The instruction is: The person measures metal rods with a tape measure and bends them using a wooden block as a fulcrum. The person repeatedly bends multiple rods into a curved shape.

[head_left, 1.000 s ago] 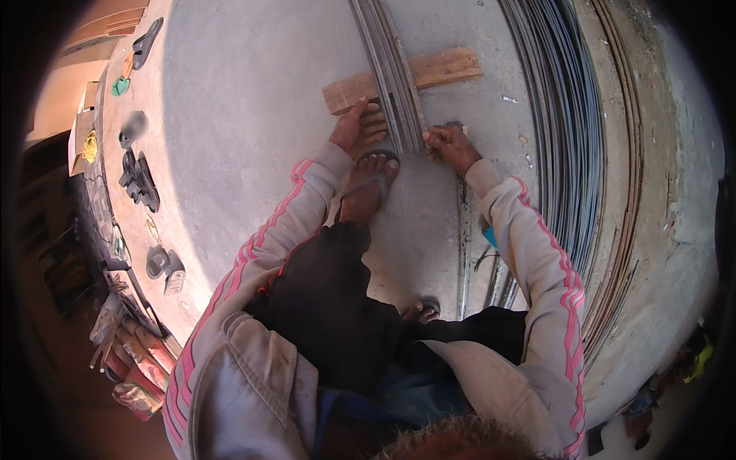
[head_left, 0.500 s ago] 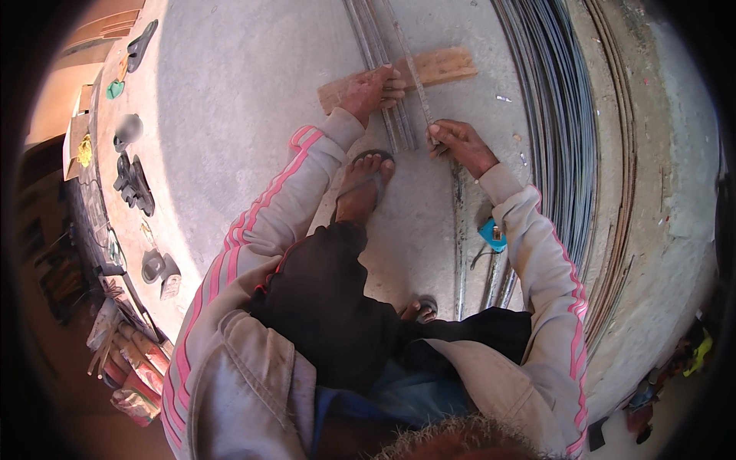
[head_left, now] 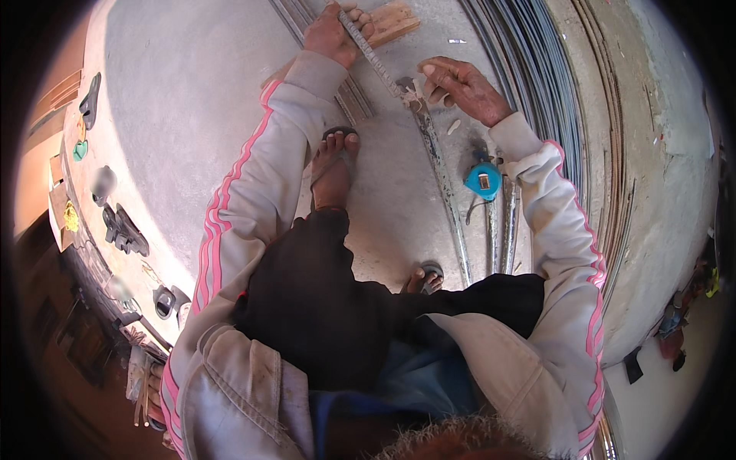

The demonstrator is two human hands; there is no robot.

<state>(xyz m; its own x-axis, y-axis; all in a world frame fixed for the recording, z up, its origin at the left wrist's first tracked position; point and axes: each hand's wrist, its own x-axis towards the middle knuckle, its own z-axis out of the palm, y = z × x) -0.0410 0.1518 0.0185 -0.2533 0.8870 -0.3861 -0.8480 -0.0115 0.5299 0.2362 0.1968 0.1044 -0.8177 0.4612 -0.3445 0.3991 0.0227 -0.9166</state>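
Observation:
My left hand [head_left: 331, 34] is closed round a thin, pale, mottled strip [head_left: 376, 63], above a wooden block [head_left: 397, 24] and long metal bars [head_left: 354, 100] on the concrete. My right hand [head_left: 460, 88] is just right of the strip's lower end, fingers bent and apart, with nothing clearly in them. Under that end a speckled metal bar [head_left: 446, 195] runs toward me. A blue tape measure [head_left: 483, 181] rests by two shiny pipes [head_left: 508, 230], below my right hand. My sandalled foot [head_left: 333, 169] is beside the bars.
A bundle of long dark rods [head_left: 540, 84] and some rusty rods [head_left: 613, 192] curve along the right. Sandals [head_left: 126, 230], cardboard [head_left: 57, 207] and a yellow item [head_left: 70, 217] lie along the left edge. More clutter [head_left: 675, 322] is at the lower right.
My left hand has moved up and now grips the pale strip, which tilts further left. My right hand has come off it, slightly higher. The blue tape measure is fully visible.

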